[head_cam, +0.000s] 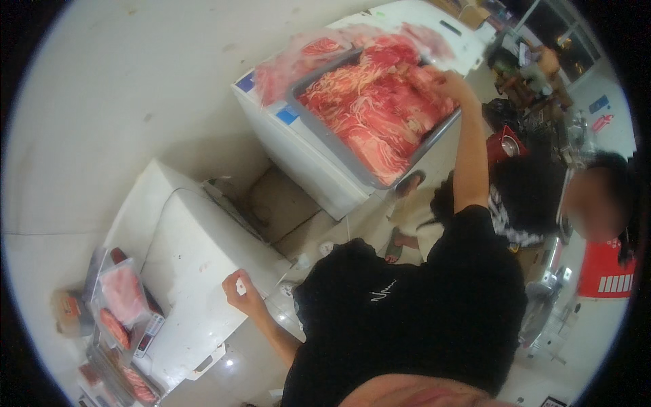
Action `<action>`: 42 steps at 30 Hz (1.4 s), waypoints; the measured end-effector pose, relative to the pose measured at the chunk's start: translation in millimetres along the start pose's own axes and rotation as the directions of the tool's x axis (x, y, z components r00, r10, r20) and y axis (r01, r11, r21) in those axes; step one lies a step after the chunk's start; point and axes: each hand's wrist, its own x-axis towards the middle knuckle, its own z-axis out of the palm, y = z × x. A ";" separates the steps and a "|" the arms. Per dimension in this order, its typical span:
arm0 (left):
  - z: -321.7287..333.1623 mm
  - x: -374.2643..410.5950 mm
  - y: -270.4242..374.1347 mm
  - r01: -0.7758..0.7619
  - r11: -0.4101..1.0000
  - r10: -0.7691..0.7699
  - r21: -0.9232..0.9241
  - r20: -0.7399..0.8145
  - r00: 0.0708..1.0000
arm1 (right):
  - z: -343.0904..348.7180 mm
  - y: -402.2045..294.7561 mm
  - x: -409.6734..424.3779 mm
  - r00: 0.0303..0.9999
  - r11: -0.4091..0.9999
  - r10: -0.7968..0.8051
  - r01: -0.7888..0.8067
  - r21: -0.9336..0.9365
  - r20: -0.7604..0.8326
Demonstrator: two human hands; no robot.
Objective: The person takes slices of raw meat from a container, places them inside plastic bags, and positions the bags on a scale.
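Note:
A grey plastic tray (325,140) heaped with thin slices of raw red meat (376,112) stands on a white cabinet or chest. My right hand (447,85), blurred, is at the meat near the tray's far right edge; whether its fingers grip a slice cannot be told. Clear plastic film or bags with more sliced meat (320,47) lie behind the tray. My left hand (243,294) is held over the near edge of a second white chest (203,244), its fingers curled with the white surface showing through them. I see nothing held in it.
A digital scale (149,336) and packed meat (122,290) sit at the lower left, near a clear tray of meat (136,381). A dark gap separates the two white chests. Another person (592,203) is at the right; more people (534,71) are farther back.

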 end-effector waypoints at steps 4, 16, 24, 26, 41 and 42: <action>8.5 13.5 2.2 0.037 0.998 -0.033 0.052 -0.075 0.997 | 1.4 6.8 14.4 0.984 0.960 -0.174 0.164 -0.226 -0.027; 16.2 79.5 4.9 0.137 0.984 -0.113 0.116 -0.192 0.975 | -7.7 6.2 23.6 0.991 0.963 -0.135 0.132 -0.234 0.003; 18.3 102.7 -5.7 0.123 0.984 -0.106 0.133 -0.129 0.986 | 27.5 14.8 23.0 0.972 0.950 -0.105 0.036 -0.309 -0.211; 23.4 107.9 7.7 0.116 0.988 -0.106 0.106 -0.092 0.990 | 31.8 26.0 31.9 0.968 0.939 -0.096 0.010 -0.343 -0.233; 20.9 96.7 -8.3 0.048 0.997 -0.047 0.053 -0.018 0.999 | -14.6 67.6 41.1 0.787 0.918 0.309 -0.100 0.385 -0.533; 22.8 93.1 -11.9 0.044 0.998 -0.044 0.037 -0.005 0.999 | -25.9 89.4 23.9 0.752 0.893 0.277 0.029 0.449 -0.598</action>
